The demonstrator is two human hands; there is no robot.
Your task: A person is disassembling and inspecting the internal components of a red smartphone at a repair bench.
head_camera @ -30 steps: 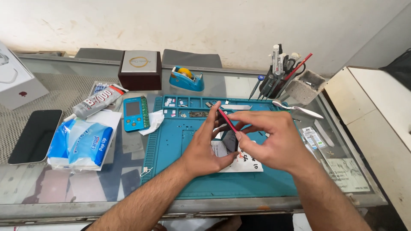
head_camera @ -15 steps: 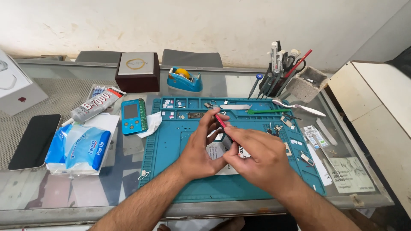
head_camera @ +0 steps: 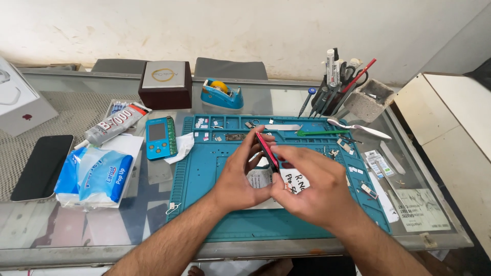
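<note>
1. Head view: left hand (head_camera: 240,176) and right hand (head_camera: 312,189) together grip a red phone (head_camera: 267,151), held on edge and tilted above the blue work mat (head_camera: 204,174), fingers closed around it.
2. Tissue pack (head_camera: 92,176), glue tube (head_camera: 115,123) and black phone (head_camera: 43,166) lie well left; tape dispenser (head_camera: 222,94) sits behind the mat.

A phone-repair workbench: a blue silicone repair mat (head_camera: 204,174) with tiny parts, a glue tube (head_camera: 113,123), a tool holder (head_camera: 332,87).
</note>
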